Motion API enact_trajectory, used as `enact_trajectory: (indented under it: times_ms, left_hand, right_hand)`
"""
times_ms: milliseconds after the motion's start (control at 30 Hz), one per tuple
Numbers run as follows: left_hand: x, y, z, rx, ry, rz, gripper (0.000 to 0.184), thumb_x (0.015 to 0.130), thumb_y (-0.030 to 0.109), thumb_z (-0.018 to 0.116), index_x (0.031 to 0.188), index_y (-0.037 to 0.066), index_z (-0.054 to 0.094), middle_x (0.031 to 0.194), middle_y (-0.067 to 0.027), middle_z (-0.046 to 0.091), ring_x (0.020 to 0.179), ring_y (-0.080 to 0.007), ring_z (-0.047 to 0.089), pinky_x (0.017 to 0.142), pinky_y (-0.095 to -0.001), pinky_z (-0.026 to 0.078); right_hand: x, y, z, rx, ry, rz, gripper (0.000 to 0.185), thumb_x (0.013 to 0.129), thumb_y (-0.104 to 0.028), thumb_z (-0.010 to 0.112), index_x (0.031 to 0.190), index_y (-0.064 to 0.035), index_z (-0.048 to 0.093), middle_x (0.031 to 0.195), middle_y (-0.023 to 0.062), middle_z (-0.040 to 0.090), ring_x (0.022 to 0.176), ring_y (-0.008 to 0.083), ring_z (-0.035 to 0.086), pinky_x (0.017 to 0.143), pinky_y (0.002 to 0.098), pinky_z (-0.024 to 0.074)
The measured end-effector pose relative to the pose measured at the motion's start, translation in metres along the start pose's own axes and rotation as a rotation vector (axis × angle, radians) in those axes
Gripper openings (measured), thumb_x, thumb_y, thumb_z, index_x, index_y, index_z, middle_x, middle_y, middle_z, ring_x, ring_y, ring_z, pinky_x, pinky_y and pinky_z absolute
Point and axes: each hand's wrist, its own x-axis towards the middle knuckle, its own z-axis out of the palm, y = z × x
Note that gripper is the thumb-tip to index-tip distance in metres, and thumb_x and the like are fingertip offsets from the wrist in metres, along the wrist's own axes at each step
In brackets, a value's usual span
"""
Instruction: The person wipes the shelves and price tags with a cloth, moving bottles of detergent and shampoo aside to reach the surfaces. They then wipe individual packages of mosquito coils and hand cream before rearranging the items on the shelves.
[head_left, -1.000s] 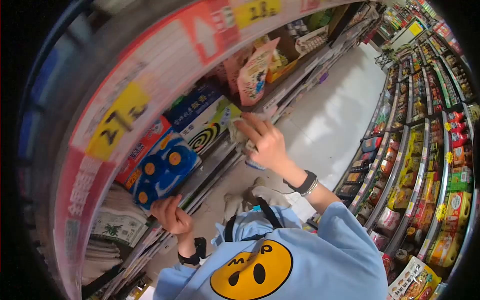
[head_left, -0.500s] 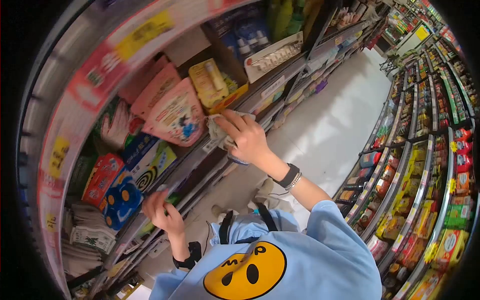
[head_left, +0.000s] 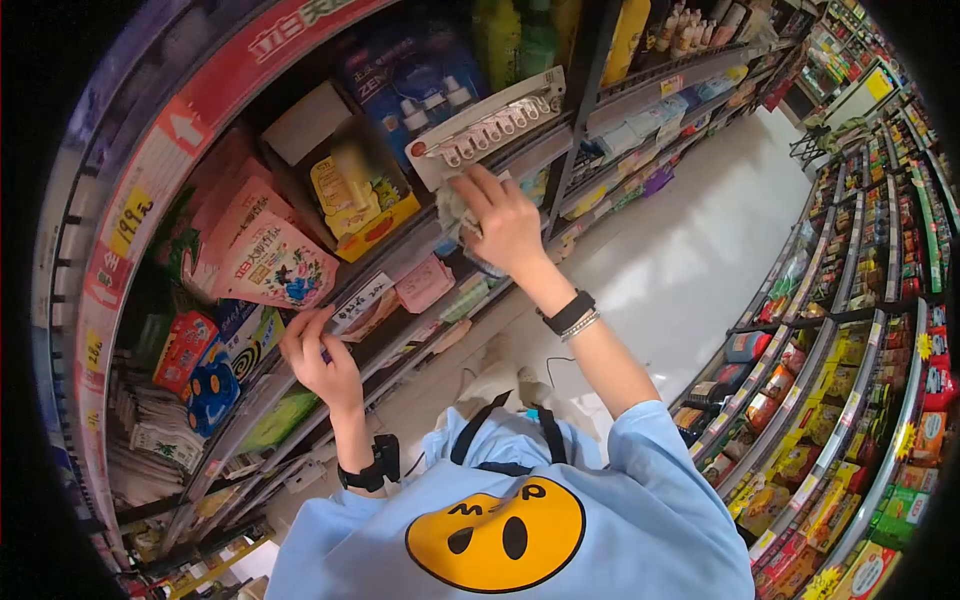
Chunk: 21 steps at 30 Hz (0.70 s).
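A crumpled greyish cloth (head_left: 456, 212) is held in my right hand (head_left: 506, 226), against the front edge of the shelf (head_left: 500, 190), just below a white card of metal hooks (head_left: 485, 130). My left hand (head_left: 324, 360) is at the shelf edge farther left, fingers bent; whether it grips anything cannot be made out. Above it lies a pink pouch (head_left: 275, 262), and left of it stands a green and white box with a black spiral (head_left: 258, 338). A yellow display box (head_left: 375, 225) sits between the pouch and the hook card.
Blue packages (head_left: 410, 80) and green bottles (head_left: 518, 45) stand deeper on the shelf. Blue round-patterned packs (head_left: 213, 385) and stacked greyish goods (head_left: 160, 435) are at the left. Across the pale aisle floor (head_left: 690, 200), long shelves (head_left: 830, 400) hold colourful packets.
Both hands have shifted along the shelf relative to the goods, my right one from beside the spiral box to below the hook card, with the cloth still in it. The view has moved too.
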Motion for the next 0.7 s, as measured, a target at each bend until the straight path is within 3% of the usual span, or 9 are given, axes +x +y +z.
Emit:
enact_trajectory:
  times_ms: [300, 467, 633, 700]
  left_hand:
    - [0.019, 0.041, 0.062, -0.105, 0.003, 0.003, 0.028, 0.069, -0.009, 0.051, 0.088, 0.004, 0.067, 0.092, -0.0097, 0.059, 0.091, -0.0278, 0.053, 0.082, -0.0371, 0.04]
    - [0.032, 0.059, 0.104, -0.025, 0.0, 0.089, 0.029, 0.07, -0.007, 0.052, 0.091, 0.005, 0.068, 0.093, -0.0091, 0.058, 0.089, -0.0269, 0.052, 0.08, -0.0352, 0.039]
    - [0.032, 0.061, 0.14, -0.027, 0.053, -0.09, 0.028, 0.072, -0.003, 0.051, 0.092, 0.007, 0.068, 0.094, -0.0091, 0.056, 0.09, -0.027, 0.05, 0.081, -0.038, 0.038]
    - [0.032, 0.058, 0.153, 0.18, 0.118, -0.017, 0.025, 0.072, -0.001, 0.05, 0.088, 0.007, 0.068, 0.092, -0.0092, 0.056, 0.088, -0.0269, 0.05, 0.08, -0.0383, 0.038]
  right_hand:
    - [0.015, 0.104, -0.027, -0.134, 0.036, 0.092, 0.067, 0.055, -0.009, 0.07, 0.12, -0.0115, 0.053, 0.124, 0.0076, 0.053, 0.089, 0.0316, 0.057, 0.073, 0.0373, 0.0509]
    - [0.02, 0.15, -0.033, -0.124, 0.003, 0.035, 0.073, 0.052, -0.009, 0.074, 0.121, -0.0121, 0.051, 0.124, 0.0068, 0.052, 0.084, 0.0321, 0.056, 0.072, 0.04, 0.0499]
    - [0.018, 0.126, -0.028, 0.087, -0.04, 0.176, 0.073, 0.056, -0.013, 0.073, 0.125, -0.0094, 0.05, 0.129, 0.0115, 0.049, 0.085, 0.0342, 0.055, 0.074, 0.0401, 0.0494]
    - [0.008, 0.116, -0.015, 0.112, -0.025, 0.014, 0.065, 0.063, -0.017, 0.069, 0.125, -0.0087, 0.051, 0.134, 0.012, 0.047, 0.082, 0.0314, 0.056, 0.073, 0.0378, 0.0496]
